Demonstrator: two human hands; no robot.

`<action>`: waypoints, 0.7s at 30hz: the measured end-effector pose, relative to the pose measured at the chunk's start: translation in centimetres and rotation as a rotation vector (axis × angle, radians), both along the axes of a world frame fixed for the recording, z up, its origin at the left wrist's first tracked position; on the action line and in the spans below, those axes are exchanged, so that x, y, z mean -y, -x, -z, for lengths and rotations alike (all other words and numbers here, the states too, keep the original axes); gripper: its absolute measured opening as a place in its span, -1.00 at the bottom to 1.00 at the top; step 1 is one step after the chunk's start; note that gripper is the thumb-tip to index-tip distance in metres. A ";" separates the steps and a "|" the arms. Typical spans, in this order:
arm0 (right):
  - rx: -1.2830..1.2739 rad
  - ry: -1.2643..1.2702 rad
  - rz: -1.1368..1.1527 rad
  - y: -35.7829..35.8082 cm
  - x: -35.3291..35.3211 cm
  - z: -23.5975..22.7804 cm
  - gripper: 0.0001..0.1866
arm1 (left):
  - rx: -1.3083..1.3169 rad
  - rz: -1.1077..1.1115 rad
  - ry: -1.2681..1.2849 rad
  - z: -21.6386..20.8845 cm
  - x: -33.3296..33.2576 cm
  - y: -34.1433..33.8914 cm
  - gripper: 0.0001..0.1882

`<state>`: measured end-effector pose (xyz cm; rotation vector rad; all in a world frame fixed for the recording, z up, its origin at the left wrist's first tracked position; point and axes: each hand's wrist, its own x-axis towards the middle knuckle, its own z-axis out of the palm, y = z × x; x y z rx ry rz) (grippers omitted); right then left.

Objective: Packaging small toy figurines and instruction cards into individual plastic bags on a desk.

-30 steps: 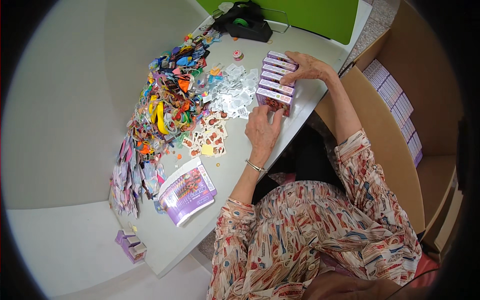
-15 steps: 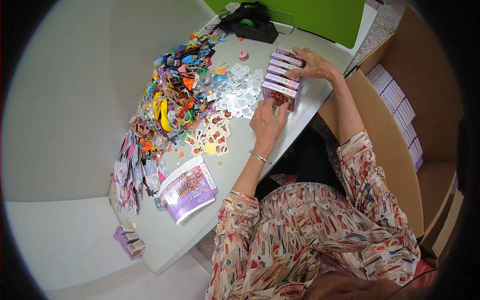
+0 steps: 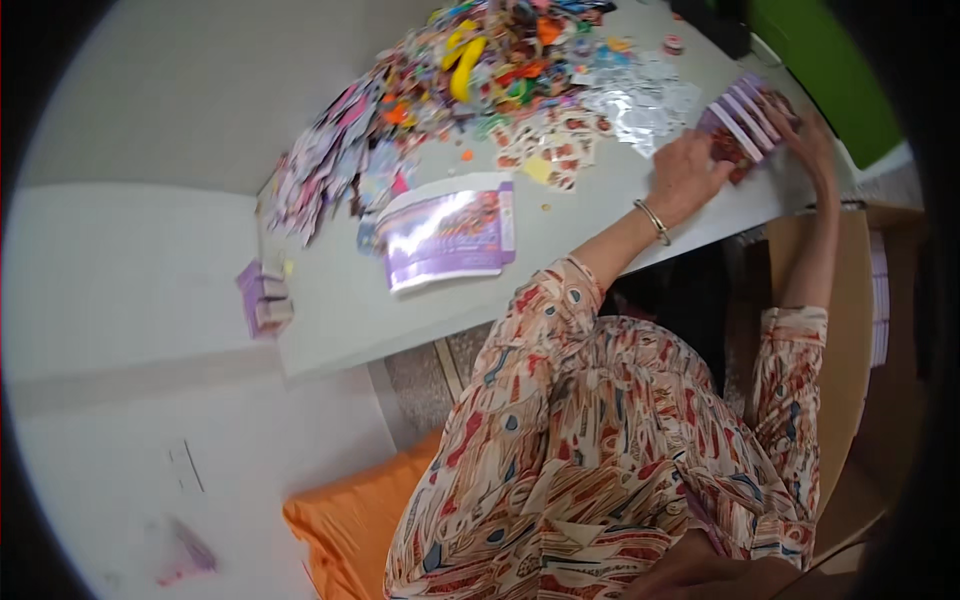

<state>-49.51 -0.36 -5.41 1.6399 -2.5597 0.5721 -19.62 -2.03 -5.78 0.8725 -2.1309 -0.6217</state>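
Note:
A short row of small purple-and-white printed boxes (image 3: 742, 118) stands on the table at the right. My left hand (image 3: 690, 175) is closed against the near left end of the row, a metal bangle on its wrist. At the far right end, my right hand (image 3: 805, 140) curls over the boxes, its fingers somewhat smeared by motion. The row is squeezed between both hands. Beside it to the left are loose small clear-and-white packets (image 3: 640, 100) and picture cards (image 3: 555, 145) with a yellow slip among them. A fanned stack of flat purple cartons (image 3: 445, 240) lies farther left.
A heap of mixed colourful trinkets (image 3: 500, 65) and pinkish strips (image 3: 330, 190) covers the table's back. Purple boxes (image 3: 262, 300) sit at its left end. An open cardboard box (image 3: 830, 340) stands at right, a green panel (image 3: 830, 70) behind, an orange cushion (image 3: 360, 510) below.
The view has swung right, so the table's things sit farther left in relation to my body. Both hands stay at the ends of the box row, which looks tilted more now.

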 end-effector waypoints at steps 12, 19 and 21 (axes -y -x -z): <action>0.186 0.554 -0.261 -19.4 -4.8 -6.0 -0.35 | 0.594 -0.191 0.245 -5.2 0.1 -24.1 -0.28; 0.389 0.403 -0.720 -30.8 -6.6 -2.8 -0.41 | 0.944 -0.136 0.069 -5.5 0.9 -32.7 -0.13; 0.394 0.398 -0.741 -32.4 -6.8 -2.5 -0.39 | 0.787 -0.080 -0.010 -5.0 1.4 -32.8 -0.20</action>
